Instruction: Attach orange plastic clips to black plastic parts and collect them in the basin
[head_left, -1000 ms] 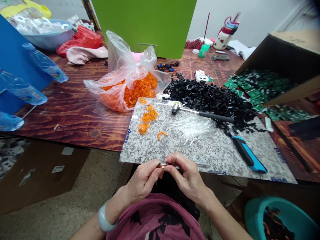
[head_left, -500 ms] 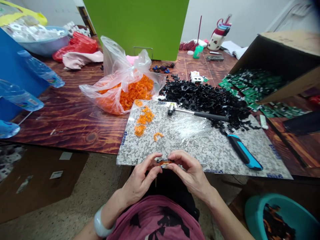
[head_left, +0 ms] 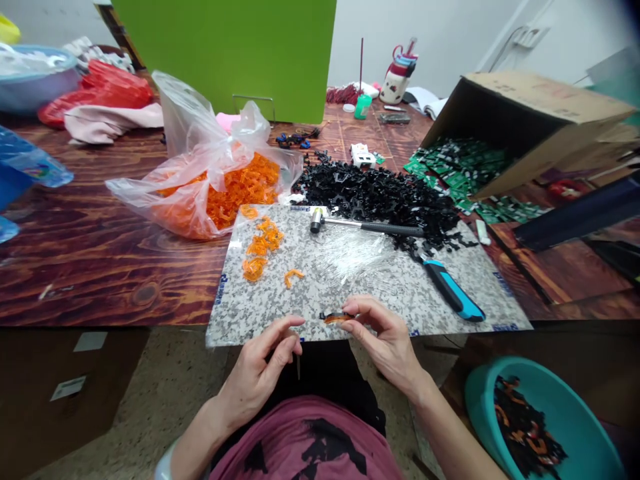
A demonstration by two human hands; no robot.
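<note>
Grey mat (head_left: 250,313) on wooden table (head_left: 95,247), green panel (head_left: 235,53) behind; right fingers (head_left: 367,309) pinch orange-black part (head_left: 331,319); left fingers (head_left: 280,325) parted, hold unclear.

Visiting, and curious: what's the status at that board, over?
Right hand pinching black-and-orange piece. Left hand apart from it. Hammer farther back, clear of both.

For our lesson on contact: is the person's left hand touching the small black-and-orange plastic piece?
Apart: the head view shows a gap between the left hand and the black-and-orange piece, which the right hand pinches.
</note>
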